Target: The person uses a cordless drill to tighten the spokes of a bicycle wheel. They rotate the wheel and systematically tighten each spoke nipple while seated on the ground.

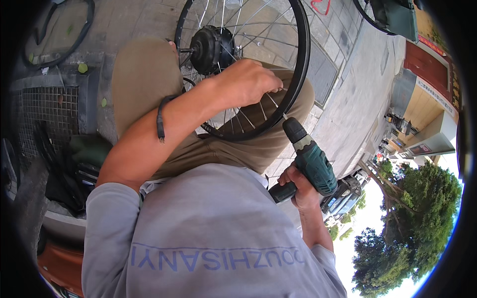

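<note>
Mid-frame: my left hand [251,82] pinching spoke [262,110] on hub-motor wheel [300,59], right hand [298,186] wrapped round green cordless drill [310,159], bit at rim. Guessing nipple-driving step; next needs bit seated square.

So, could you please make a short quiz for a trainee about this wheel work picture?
1. True or false: the right hand holds a green cordless drill.
2. What does the left hand grip? A) the hub motor B) the spokes near the rim C) the loose tyre
3. Fill in: the spoked wheel rests on the person's ____.

Key: 1 true; 2 B; 3 lap (thighs), with the drill's tip at the rim.
</note>
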The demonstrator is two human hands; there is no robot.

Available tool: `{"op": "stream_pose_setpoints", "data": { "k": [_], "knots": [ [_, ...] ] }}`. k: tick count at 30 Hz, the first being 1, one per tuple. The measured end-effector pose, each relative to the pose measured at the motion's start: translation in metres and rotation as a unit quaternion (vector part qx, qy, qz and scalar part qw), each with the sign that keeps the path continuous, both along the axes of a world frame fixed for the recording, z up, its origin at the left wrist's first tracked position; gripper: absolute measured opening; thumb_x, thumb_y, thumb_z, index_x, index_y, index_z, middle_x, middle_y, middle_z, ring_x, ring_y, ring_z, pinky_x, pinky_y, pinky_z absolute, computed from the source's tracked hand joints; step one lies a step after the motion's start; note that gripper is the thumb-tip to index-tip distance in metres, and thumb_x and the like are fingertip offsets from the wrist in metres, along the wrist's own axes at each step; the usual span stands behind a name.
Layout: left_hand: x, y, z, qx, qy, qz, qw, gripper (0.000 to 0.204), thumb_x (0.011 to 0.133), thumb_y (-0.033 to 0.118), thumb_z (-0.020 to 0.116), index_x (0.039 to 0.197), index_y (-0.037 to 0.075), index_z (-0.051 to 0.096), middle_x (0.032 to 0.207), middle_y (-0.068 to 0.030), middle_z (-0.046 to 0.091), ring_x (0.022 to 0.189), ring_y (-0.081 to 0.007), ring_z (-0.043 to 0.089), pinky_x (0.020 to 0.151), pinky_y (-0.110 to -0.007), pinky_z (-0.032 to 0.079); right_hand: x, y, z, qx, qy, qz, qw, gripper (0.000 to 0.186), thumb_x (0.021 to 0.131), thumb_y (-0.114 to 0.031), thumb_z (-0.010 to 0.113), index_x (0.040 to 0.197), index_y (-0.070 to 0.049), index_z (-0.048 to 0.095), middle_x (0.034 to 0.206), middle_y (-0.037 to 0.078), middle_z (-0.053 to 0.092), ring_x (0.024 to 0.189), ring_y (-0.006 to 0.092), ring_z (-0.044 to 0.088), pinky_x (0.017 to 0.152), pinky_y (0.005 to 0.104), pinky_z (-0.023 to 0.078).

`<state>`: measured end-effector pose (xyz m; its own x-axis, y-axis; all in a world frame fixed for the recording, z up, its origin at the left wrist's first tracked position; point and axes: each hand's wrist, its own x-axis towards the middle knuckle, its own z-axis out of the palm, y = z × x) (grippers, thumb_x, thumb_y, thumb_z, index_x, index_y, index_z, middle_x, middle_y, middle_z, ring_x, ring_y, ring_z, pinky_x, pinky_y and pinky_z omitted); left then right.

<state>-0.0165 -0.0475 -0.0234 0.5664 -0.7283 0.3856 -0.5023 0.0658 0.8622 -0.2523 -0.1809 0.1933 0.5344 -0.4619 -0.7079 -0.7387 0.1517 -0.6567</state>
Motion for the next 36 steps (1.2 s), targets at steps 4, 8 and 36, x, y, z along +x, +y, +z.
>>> {"op": "stream_pose_setpoints", "data": {
  "k": [4, 8, 36],
  "knots": [
    [0.000, 0.000, 0.001, 0.010, -0.020, 0.003, 1.000, 0.033, 0.088, 0.000, 0.069, 0.118, 0.010, 0.081, 0.100, -0.0077, 0.080, 0.086, -0.0354, 0.071, 0.083, -0.047, 0.058, -0.001, -0.009, 0.001, -0.001, 0.012, 0.029, 1.000, 0.005, 0.095, -0.005, 0.064, 0.099, -0.002, 0.064, 0.081, 0.007, 0.062, 0.076, 0.0219, 0.067, 0.075, 0.0369, 0.055],
    [0.000, 0.001, 0.001, 0.013, -0.035, 0.005, 0.999, 0.034, 0.087, -0.001, 0.069, 0.118, 0.008, 0.081, 0.100, -0.0081, 0.080, 0.087, -0.0347, 0.071, 0.083, -0.046, 0.058, -0.003, -0.012, -0.002, -0.007, 0.005, 0.057, 0.998, 0.005, 0.094, -0.006, 0.063, 0.098, -0.003, 0.064, 0.081, 0.007, 0.063, 0.076, 0.0211, 0.067, 0.075, 0.0359, 0.054],
    [-0.004, -0.001, 0.001, 0.001, -0.035, 0.016, 0.999, 0.033, 0.086, -0.001, 0.071, 0.117, 0.006, 0.080, 0.099, -0.0082, 0.080, 0.091, -0.0346, 0.071, 0.084, -0.046, 0.058, 0.001, -0.020, 0.002, -0.078, 0.007, 0.138, 0.987, 0.007, 0.096, 0.001, 0.066, 0.102, -0.003, 0.069, 0.082, 0.005, 0.069, 0.076, 0.0153, 0.068, 0.073, 0.0344, 0.055]
  ]
}}
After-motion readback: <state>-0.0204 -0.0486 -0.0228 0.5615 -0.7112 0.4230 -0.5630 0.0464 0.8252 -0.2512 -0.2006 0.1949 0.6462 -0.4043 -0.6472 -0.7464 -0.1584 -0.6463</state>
